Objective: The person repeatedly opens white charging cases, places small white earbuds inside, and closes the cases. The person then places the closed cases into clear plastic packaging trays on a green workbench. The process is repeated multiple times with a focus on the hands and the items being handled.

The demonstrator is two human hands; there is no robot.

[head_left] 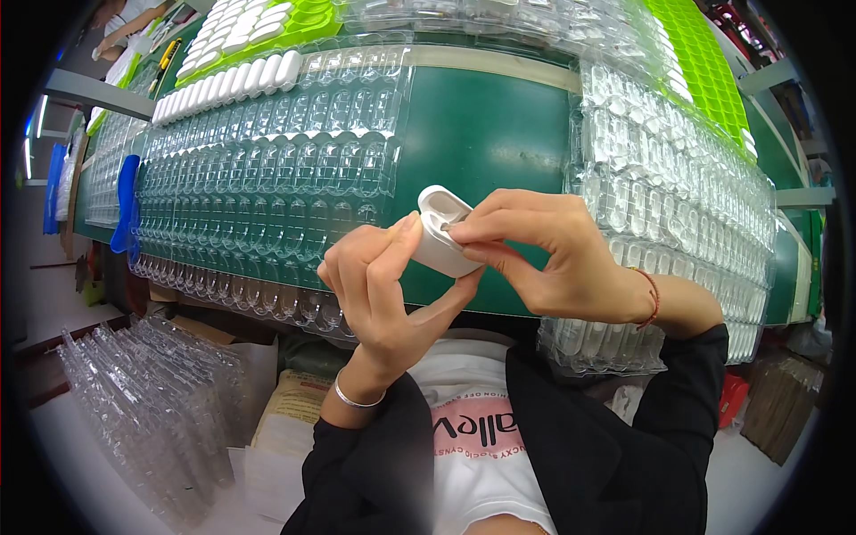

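A white earbud charging case (443, 250) is held above the green table, its lid flipped up and its inside showing. My left hand (379, 281) closes round it, fingers at the left side and thumb underneath. At the case's opening, the fingertips of my right hand (557, 254) are pinched together against the inner edge. Whatever lies between those fingertips, if anything, is hidden. Left of my hands, a clear plastic tray (267, 192) with rows of moulded pockets rests on the table. A row of white cases (232, 85) lines its far edge.
Stacked clear trays (669, 178) with white pieces stand at right, near a lime-green tray (704, 62). Another green tray (308, 18) holds white cases at far left. A blue object (127, 203) sits at the table's left edge. Stacked clear trays (152, 410) stand below left.
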